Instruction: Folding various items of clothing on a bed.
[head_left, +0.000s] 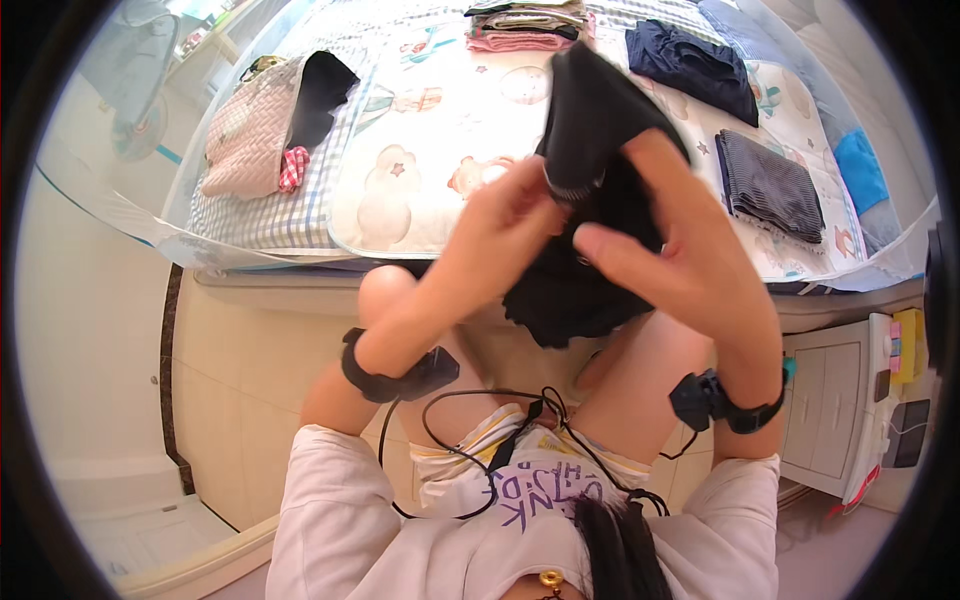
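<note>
A black garment (581, 292) hangs in front of me above my knees, partly bunched, with a ruffled lower edge. The fingers of my left hand (517, 206) pinch its edge near a strip of pale stitching or trim. Around the garment's right side is my right hand (671, 247), its thumb apart in front and its fingers hidden by the black cloth. The upper part of the cloth is raised over the bed and slightly blurred. Which kind of garment it is I cannot tell.
On the bed's printed mat (420, 195) lie a stack of folded clothes (525, 30), a dark navy garment (694, 71) and folded striped cloth (772, 187). A pink quilted bag (244, 139) with clothes stands left. White cabinet (825, 405) at right; cables (450, 397) cross my lap.
</note>
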